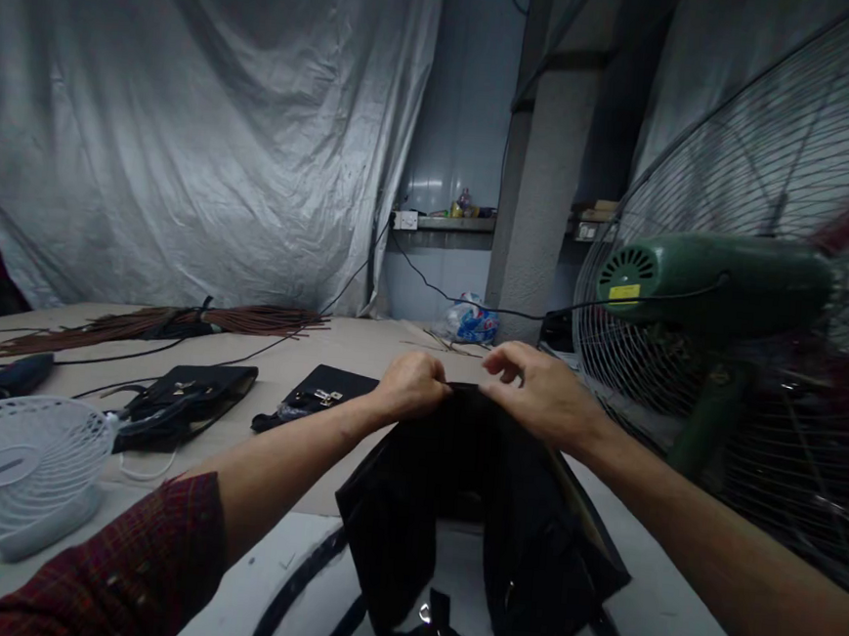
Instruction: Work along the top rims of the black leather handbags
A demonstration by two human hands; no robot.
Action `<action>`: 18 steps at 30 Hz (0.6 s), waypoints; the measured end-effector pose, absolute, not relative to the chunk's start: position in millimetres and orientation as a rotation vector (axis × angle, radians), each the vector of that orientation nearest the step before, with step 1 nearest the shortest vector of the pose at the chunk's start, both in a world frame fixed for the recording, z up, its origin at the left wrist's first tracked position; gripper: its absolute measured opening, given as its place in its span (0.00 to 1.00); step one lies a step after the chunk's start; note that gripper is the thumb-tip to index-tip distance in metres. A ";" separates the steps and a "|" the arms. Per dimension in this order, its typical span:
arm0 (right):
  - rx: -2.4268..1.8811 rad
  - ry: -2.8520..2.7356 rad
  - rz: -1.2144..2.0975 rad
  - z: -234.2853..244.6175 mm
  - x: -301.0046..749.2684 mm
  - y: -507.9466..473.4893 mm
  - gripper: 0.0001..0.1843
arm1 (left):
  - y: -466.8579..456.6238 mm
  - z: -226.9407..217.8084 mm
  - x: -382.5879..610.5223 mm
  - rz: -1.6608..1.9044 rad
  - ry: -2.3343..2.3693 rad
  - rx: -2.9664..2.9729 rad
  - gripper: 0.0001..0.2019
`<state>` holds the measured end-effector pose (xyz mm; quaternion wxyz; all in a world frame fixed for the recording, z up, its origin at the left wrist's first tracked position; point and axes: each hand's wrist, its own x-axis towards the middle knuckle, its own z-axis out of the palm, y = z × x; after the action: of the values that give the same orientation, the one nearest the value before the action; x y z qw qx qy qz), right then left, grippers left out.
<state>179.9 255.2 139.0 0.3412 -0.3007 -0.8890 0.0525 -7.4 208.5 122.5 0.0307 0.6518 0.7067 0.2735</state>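
A black handbag (545, 553) stands in front of me with its mouth spread and its dark inside facing me. Dark strap handles hang at its sides, and a small metal fitting shines near the bottom. My left hand (414, 386) is closed on the bag's far upper edge in a pinch. At the same edge, just to the right, my right hand (540, 394) has its fingers curled, with a gap between thumb and forefinger. Its thumb touches or nearly touches the edge; I cannot tell which.
Two flat black bags with metal clasps, one farther left (187, 392) and one nearer (322, 393), lie on the table (257, 481). A white fan (16, 467) is at left, a large green fan (713, 282) close at right. Brown strips (248, 320) and cables lie behind.
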 end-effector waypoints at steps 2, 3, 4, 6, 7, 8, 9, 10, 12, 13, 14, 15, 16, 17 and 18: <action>-0.851 -2.165 0.278 135.1 199.3 246.8 0.09 | 194.3 122.0 -20.1 0.884 2.289 1.883 0.08; -0.890 -2.111 0.351 129.4 209.0 242.3 0.11 | 187.1 120.2 -27.5 0.908 2.338 1.825 0.08; -0.929 -2.063 0.425 121.3 217.8 238.0 0.13 | 180.1 117.5 -35.0 0.928 2.386 1.774 0.08; -0.977 -1.991 0.543 99.7 231.0 230.8 0.20 | 168.1 111.7 -47.7 0.929 2.474 1.707 0.08; -0.986 -1.968 0.565 87.7 235.0 228.7 0.24 | 163.4 109.4 -52.1 0.901 2.509 1.693 0.08; -0.979 -1.953 0.562 75.9 237.5 228.1 0.27 | 159.7 108.1 -54.9 0.857 2.536 1.691 0.08; -0.966 -1.935 0.535 65.2 238.7 229.1 0.30 | 157.1 108.0 -56.0 0.803 2.553 1.700 0.08; -0.954 -1.913 0.499 56.0 239.0 231.8 0.33 | 155.3 108.9 -55.5 0.744 2.560 1.722 0.08; -0.973 -1.845 0.461 43.5 238.2 242.0 0.36 | 153.5 112.8 -51.5 0.655 2.553 1.780 0.14; -1.008 -1.813 0.474 40.1 237.4 248.8 0.37 | 153.3 115.2 -48.7 0.641 2.541 1.809 0.20; -1.047 -1.794 0.505 38.2 236.3 256.0 0.38 | 153.4 117.4 -45.8 0.641 2.528 1.843 0.25; -1.073 -1.787 0.547 37.5 235.0 263.1 0.38 | 154.0 119.4 -43.3 0.650 2.513 1.885 0.29; -1.073 -1.791 0.599 37.5 233.3 269.7 0.38 | 155.1 121.0 -41.3 0.666 2.494 1.944 0.30; -1.044 -1.801 0.662 37.8 231.4 275.4 0.36 | 157.0 122.3 -39.8 0.684 2.461 2.033 0.30; -1.002 -1.809 0.733 38.2 229.3 280.0 0.35 | 159.8 123.5 -38.9 0.697 2.411 2.146 0.28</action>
<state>229.3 280.0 38.2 0.4564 -0.4064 -0.7336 0.2974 -38.9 159.8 123.5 -0.0803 0.6477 0.7278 0.2104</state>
